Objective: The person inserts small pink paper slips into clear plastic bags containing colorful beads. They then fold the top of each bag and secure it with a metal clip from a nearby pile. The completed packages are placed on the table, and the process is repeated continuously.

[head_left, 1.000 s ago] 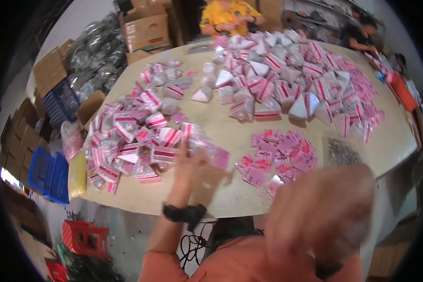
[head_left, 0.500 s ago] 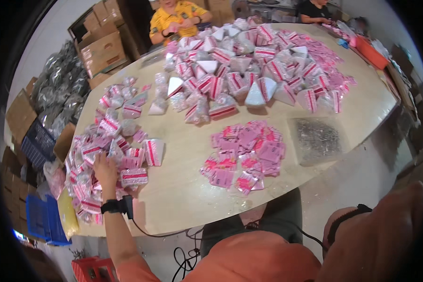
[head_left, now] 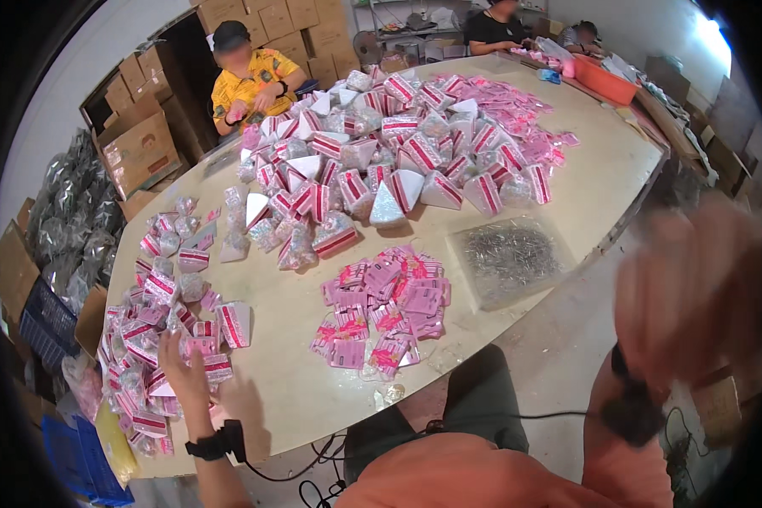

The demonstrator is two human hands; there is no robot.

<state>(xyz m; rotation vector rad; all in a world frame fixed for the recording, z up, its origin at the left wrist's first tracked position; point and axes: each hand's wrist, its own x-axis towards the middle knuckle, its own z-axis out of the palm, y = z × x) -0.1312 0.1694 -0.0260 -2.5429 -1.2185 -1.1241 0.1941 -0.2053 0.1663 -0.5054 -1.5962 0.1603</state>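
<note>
My left hand [head_left: 184, 371] is over the near edge of a heap of small clear packets [head_left: 135, 334] with pink-and-white striped bands, at the table's left. Its fingers are apart and nothing shows in them. My right hand [head_left: 692, 292] is raised at the far right, off the table's edge and close to the camera; motion smears its fingers. In front of me lies a loose pile of pink printed cards [head_left: 389, 305]. To their right, a shallow clear tray [head_left: 485, 298] holds many thin metal pins. One wedge-shaped packet [head_left: 234, 324] stands at the left heap's right side.
A large mound of wedge-shaped packets [head_left: 389, 199] covers the table's middle and far side, with pink cards [head_left: 516, 114] behind. A person in yellow [head_left: 258, 85] and one in black [head_left: 493, 32] sit across. An orange basin [head_left: 605, 80] stands far right. Cardboard boxes [head_left: 140, 152] line the left.
My left hand has drawn back from the left heap, its fingers now spread. The right hand has swung up at the right. The whole view has shifted, showing more of the far side.
</note>
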